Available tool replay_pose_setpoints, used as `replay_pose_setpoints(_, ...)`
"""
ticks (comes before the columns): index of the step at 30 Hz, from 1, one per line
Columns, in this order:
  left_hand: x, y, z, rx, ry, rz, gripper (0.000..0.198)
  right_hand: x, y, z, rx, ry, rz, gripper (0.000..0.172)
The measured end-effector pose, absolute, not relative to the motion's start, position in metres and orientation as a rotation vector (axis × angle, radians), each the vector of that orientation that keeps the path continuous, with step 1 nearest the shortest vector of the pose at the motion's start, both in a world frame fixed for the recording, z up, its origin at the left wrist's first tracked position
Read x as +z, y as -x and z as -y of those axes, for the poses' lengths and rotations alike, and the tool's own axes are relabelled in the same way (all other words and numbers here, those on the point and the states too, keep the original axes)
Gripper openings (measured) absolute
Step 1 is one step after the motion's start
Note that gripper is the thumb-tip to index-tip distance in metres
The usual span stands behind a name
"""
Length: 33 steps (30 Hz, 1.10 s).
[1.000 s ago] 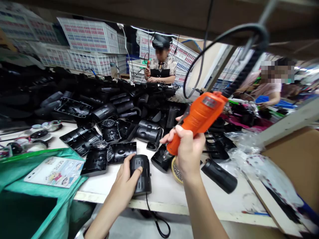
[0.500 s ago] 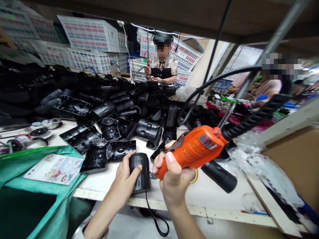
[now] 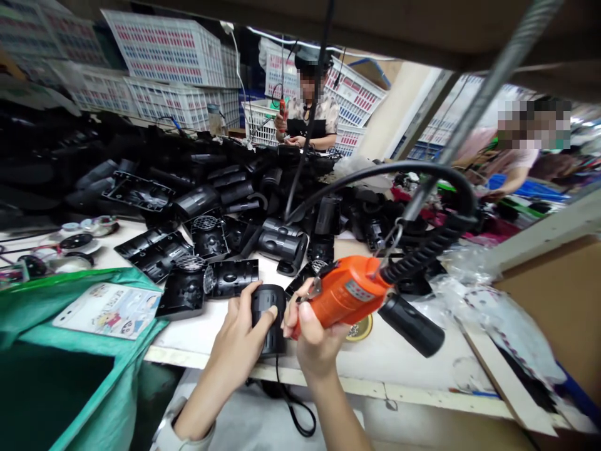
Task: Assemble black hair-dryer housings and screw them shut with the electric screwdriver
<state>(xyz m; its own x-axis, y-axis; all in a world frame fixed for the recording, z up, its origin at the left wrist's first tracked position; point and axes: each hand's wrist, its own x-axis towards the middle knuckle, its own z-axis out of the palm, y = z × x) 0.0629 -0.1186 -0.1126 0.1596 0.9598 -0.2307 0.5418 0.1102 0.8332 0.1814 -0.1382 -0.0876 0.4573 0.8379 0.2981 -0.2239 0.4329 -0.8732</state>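
My left hand (image 3: 239, 338) grips a black cylindrical housing (image 3: 268, 316) with a cord hanging from it, holding it on the front edge of the white table (image 3: 404, 366). My right hand (image 3: 312, 335) holds an orange electric screwdriver (image 3: 345, 294), tilted nearly level, its tip against the housing's right side. A black coiled cable (image 3: 422, 254) runs from the screwdriver's rear up to a hanger. A round dish of screws (image 3: 360, 327) lies just behind the tool.
Black plastic shells (image 3: 206, 207) are piled across the table's back. A black tube (image 3: 410, 324) lies to the right, clear plastic bags (image 3: 493, 313) beyond it. A green bin (image 3: 70, 363) with a card stands at left. Two other people (image 3: 307, 116) work across the table.
My right hand has swung the screwdriver down from upright and leftward until its tip meets the housing. My left hand has kept its grip on the housing.
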Motion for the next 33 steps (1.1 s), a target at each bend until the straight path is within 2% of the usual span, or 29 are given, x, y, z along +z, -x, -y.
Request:
replay_pose_setpoints(12, -0.110, -0.059, 0.115, 0.608, -1.634, -1.480, 0.058, -0.081, -0.180, 0.144, 0.798, 0.795, 0.823, 0.030)
replay_pose_setpoints(16, -0.120, -0.053, 0.106, 0.640, -1.665, -1.435, 0.057, -0.059, -0.195, 0.137, 0.871, 0.845, 0.903, 0.032)
replay_pose_setpoints(21, -0.128, -0.043, 0.097, 0.650, -1.672, -1.357, 0.060, -0.024, -0.233, 0.132, 0.721, 1.146, 1.261, 0.034)
replay_pose_setpoints(25, -0.125, -0.038, 0.098, 0.649, -1.647, -1.297, 0.065, -0.028, -0.262, 0.142, 0.745, 1.275, 1.505, 0.050)
replay_pose_setpoints(27, -0.123, -0.037, 0.099, 0.647, -1.619, -1.294, 0.071, -0.040, -0.277, 0.151, 0.643, 1.375, 1.505, 0.056)
replay_pose_setpoints(29, -0.124, -0.037, 0.101, 0.641, -1.582, -1.310, 0.077, -0.055, -0.292, 0.161, 0.453, 1.585, 1.530, 0.048)
replay_pose_setpoints(33, -0.128, -0.036, 0.104, 0.637, -1.518, -1.341, 0.084, -0.081, -0.320, 0.172, 0.161, 2.062, 1.773, 0.019)
